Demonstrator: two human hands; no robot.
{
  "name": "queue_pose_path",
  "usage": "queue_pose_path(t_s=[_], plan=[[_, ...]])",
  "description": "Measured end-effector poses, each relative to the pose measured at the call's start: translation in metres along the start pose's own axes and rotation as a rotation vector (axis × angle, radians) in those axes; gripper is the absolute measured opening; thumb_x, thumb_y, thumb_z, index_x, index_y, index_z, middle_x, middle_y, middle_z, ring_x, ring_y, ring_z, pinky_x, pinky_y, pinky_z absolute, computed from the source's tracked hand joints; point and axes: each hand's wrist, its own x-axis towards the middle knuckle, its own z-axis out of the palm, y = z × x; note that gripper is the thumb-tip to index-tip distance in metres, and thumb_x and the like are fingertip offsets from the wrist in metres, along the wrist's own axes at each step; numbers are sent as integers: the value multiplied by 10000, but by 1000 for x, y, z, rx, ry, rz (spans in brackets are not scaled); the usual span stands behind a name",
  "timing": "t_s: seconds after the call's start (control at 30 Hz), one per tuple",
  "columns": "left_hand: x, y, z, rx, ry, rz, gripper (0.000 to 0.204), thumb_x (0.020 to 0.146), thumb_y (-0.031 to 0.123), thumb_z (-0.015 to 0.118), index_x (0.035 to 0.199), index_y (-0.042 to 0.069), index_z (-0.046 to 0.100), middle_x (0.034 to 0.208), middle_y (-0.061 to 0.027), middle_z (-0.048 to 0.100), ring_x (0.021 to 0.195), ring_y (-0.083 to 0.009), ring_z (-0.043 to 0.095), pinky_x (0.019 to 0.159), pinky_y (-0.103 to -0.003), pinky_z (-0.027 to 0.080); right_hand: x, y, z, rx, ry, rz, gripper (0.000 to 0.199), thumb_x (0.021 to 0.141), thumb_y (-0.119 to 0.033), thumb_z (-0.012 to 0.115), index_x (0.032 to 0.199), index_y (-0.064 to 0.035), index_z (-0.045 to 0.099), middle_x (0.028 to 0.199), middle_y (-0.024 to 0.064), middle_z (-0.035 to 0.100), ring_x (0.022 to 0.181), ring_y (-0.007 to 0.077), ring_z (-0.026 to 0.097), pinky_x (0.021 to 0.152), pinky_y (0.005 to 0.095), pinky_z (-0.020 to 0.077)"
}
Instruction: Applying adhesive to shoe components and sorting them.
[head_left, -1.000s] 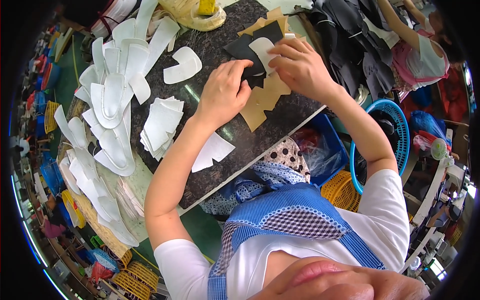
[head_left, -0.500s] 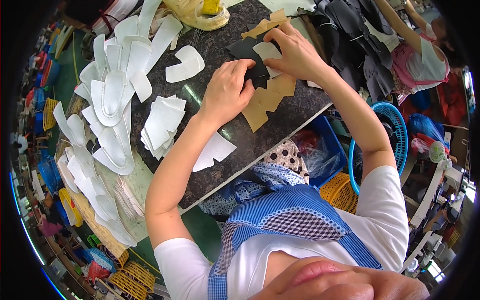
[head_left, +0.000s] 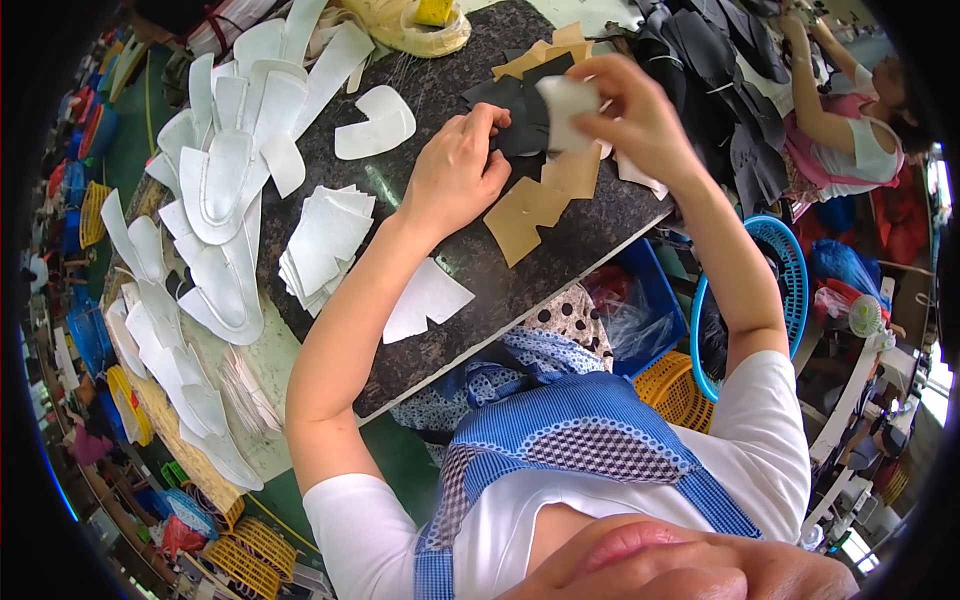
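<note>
R grip (head_left: 640, 112) pinching white pc (head_left: 562, 112), thumb vs fingers. Pc's over R side of black pcs (head_left: 522, 105) on surface (head_left: 440, 88), blurry; long axis approx near-far, far end slightly L. Vs 0.5s ago: pc moved R, more black showing. L grip (head_left: 458, 168) by black pcs, thumb/index apart; can't tell if holding.

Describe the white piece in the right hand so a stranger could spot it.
Find the dark speckled tabletop. Toward its far right, the right hand holds a small white piece, with black pieces behind. Unlike the other white pieces, it alone is gripped.
</note>
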Motion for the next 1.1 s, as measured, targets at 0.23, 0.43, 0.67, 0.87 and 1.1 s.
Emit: queue_pose_path(t_s=[0.23,0.43,0.67,0.87,1.1], plan=[[-24,27,-12,108,255,208,179,858,97,645,987,25,543,962,-130,625,847,-332,622,732,-403,515,37,-36,39,-212,456,-531,396,852,25,697,1216,-46,559,1007,71,683,823,132,670,711,239,528],[-86,69,-35,-122,40,203,159,835,56,638,808,20,485,764,-119,531,664,-307,533,577,-407,434,61,1,95,-509,-53,-828,416,749,60,589,1124,-104,662,962,85,681,920,272,645,734,379,553],[-155,87,-48,-438,-107,-119,337,857,160,731,631,52,505,573,-76,481,508,-278,510,469,-381,390,40,2,-9,-392,52,-288,170,929,-95,647,1085,-41,686,870,21,692,798,83,629,779,256,513],[-125,96,-33,-508,-185,97,406,919,374,658,655,73,590,636,-55,606,562,-237,613,495,-354,461,5,4,2,-791,-5,-459,401,774,-234,773,1124,-93,636,1103,79,617,1070,293,585,881,385,504],[-12,45,-12,-113,10,85,241,963,262,601,982,24,568,1086,-166,648,1036,-350,606,900,-423,475,21,16,1,-713,-15,-354,383,760,-174,740,1118,-91,634,1231,93,581,1159,299,550,965,388,466]])
